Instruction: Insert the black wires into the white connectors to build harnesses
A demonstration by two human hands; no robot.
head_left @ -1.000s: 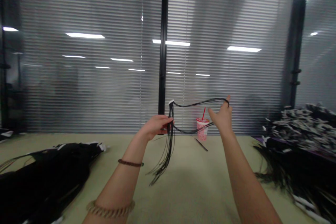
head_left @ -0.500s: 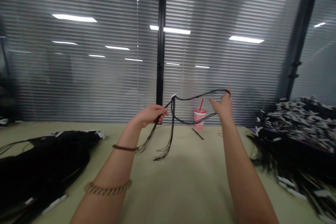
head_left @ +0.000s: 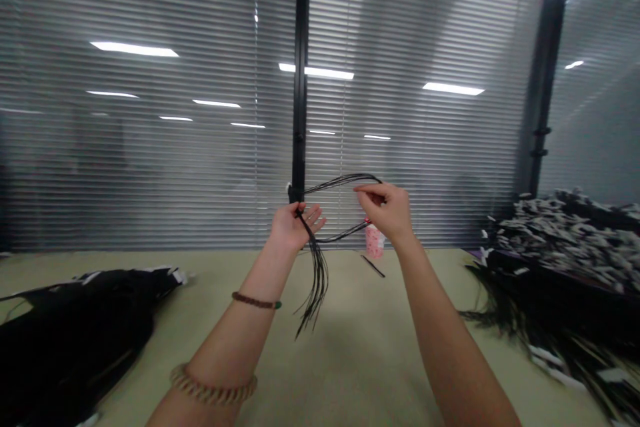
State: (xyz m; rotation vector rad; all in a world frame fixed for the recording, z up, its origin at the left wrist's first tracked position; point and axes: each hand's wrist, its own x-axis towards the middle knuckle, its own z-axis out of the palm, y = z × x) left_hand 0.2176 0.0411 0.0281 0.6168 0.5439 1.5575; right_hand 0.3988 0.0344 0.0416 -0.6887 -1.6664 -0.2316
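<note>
A bundle of thin black cords (head_left: 321,273) hangs between my hands above the table. My left hand (head_left: 296,225) grips the bundle under the thumb, while its other fingers stretch out to the right. Just above that thumb is a thick dark part of the bundle with a small white piece (head_left: 289,187) at its top. From there the cords run right in a loop to my right hand (head_left: 387,210), whose thumb and fingers are closed in a pinch on the loop. The loose ends dangle below my left hand, curving down over the table.
A pale table (head_left: 345,360) spans the front. Dark cord bundles (head_left: 75,327) lie at left. At right is a large heap of black cords with white ends (head_left: 575,240). A pink patterned cup (head_left: 374,241) and a short black stick (head_left: 373,266) are behind my hands, before window blinds (head_left: 200,167).
My right hand has moved left and closed from spread fingers to a pinch, narrowing the loop. My left hand has shifted up the bundle, near its thick part, and its fingers have opened outward.
</note>
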